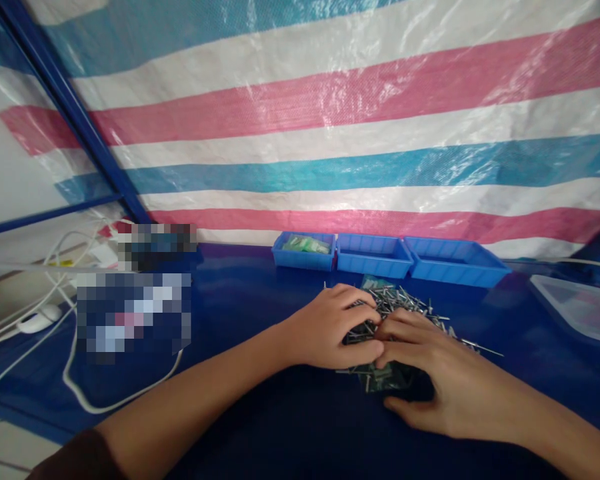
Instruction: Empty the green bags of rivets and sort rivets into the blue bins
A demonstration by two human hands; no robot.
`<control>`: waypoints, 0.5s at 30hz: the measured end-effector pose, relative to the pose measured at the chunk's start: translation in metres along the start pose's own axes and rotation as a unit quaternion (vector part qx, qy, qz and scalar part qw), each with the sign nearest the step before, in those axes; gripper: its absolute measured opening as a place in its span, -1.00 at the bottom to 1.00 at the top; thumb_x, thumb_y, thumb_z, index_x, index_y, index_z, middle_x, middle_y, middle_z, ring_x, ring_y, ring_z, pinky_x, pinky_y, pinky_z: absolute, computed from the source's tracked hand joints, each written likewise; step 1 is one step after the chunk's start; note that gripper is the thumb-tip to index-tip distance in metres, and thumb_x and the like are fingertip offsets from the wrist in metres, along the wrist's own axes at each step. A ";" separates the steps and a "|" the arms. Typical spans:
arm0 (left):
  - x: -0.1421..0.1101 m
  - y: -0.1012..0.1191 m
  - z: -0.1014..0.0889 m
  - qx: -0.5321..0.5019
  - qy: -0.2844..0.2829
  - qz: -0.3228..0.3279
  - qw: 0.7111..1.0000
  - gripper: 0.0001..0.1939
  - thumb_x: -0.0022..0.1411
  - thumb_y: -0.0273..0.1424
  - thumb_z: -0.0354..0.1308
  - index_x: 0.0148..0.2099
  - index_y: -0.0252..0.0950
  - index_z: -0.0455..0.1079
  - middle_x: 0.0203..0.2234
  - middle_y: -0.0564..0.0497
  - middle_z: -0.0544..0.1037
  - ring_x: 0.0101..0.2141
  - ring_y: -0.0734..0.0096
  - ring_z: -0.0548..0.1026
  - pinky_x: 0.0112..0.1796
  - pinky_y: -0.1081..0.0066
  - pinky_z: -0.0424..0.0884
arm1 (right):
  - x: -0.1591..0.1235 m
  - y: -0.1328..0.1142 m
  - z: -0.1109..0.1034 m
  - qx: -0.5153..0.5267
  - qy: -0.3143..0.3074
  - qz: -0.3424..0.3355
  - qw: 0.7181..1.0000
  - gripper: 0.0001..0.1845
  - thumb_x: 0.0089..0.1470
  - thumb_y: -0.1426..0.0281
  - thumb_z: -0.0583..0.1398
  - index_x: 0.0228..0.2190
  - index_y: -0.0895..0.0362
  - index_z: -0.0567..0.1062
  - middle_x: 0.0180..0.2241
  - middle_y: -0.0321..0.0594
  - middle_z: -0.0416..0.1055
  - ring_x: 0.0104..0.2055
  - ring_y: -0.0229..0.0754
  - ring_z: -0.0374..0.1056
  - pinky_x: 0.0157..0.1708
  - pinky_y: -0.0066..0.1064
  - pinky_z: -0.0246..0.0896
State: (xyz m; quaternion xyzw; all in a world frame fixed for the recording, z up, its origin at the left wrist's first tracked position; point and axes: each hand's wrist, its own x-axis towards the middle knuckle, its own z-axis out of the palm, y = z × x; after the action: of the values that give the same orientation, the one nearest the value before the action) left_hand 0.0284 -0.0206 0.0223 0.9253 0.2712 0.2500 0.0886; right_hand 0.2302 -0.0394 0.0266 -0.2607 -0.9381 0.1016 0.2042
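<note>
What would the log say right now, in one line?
left hand: on rivet-like metal pins; right hand: on same pile, beside left hand; leftmost blue bin: green plastic packaging inside

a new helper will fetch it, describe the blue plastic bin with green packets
Face the red, white and blue striped plastic sheet. At its foot, beyond the heap of silvery metal pins, three blue plastic bins stand in a row on the dark blue tabletop. Take the leftmost bin, the only one showing green packets inside.

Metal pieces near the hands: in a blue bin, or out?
Out: the metal pieces lie piled on the table in front of the blue bins, under the left hand and right hand.
</note>
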 end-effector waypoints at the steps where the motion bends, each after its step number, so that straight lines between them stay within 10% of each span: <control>1: -0.004 0.001 0.003 -0.008 0.001 0.004 1.000 -0.55 0.16 -0.13 0.12 -0.03 -0.36 0.35 0.00 -0.21 0.36 0.03 0.17 0.30 0.07 0.24 0.18 | 0.000 0.000 0.001 0.002 -0.003 0.002 1.000 -0.84 -0.20 0.49 0.26 -0.45 0.07 0.46 -0.37 -0.27 0.40 -0.23 -0.14 0.28 -0.18 -0.27 0.18; 6: -0.018 0.001 0.014 -0.007 -0.024 -0.023 0.999 -0.19 -0.02 0.09 0.17 0.14 -0.36 0.22 0.16 -0.29 0.20 0.18 0.00 0.12 0.17 0.09 0.02 | -0.001 0.005 0.004 -0.028 -0.012 -0.027 0.999 -0.91 0.01 0.49 0.20 -0.46 0.07 0.48 -0.42 -0.27 0.41 -0.26 -0.17 0.27 -0.23 -0.30 0.14; 15: -0.016 -0.002 0.020 -0.010 -0.045 -0.030 0.998 -0.36 0.21 -0.14 0.07 0.19 -0.45 0.12 0.18 -0.28 0.19 0.19 0.16 0.13 0.19 0.24 0.04 | 0.001 0.002 0.001 -0.063 0.090 -0.053 0.992 -0.90 0.11 0.46 0.11 -0.36 0.11 0.44 -0.37 -0.21 0.44 -0.28 -0.19 0.34 -0.22 -0.33 0.21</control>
State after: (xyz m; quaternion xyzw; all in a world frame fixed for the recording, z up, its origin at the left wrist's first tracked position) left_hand 0.0260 -0.0284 -0.0024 0.9261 0.2922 0.2077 0.1173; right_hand 0.2299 -0.0376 0.0259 -0.2307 -0.9330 0.0069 0.2762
